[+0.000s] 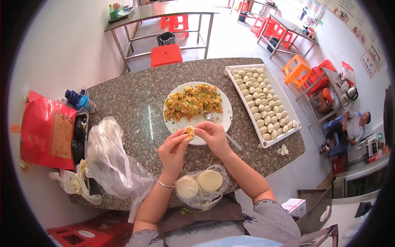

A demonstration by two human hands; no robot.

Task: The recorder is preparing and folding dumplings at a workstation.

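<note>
A partly folded dumpling wrapper (pixel 189 132) with orange-yellow filling showing is held up between my two hands. The fingers of my left hand (pixel 173 151) cup and pinch its left side, while my right hand (pixel 213 139) pinches its right edge. Just beneath them lies a white plate (pixel 228 106) bearing a heap of chopped filling (pixel 194 103). A metal spoon (pixel 209 116) rests on the plate, its handle reaching past the rim. Near my body, round dough wrappers (pixel 210 180) are stacked in a clear plastic bag (pixel 203 202). To the right, a white tray (pixel 251 123) carries rows of pleated dumplings (pixel 262 98).
On the speckled stone table (pixel 135 83), a large plastic bag (pixel 108 154) lies left, beside a red bag (pixel 46 129) and blue bottles (pixel 80 100). A dough scrap (pixel 283 150) sits at right. Beyond are stools (pixel 166 55) and tables; a person (pixel 351 129) sits far right.
</note>
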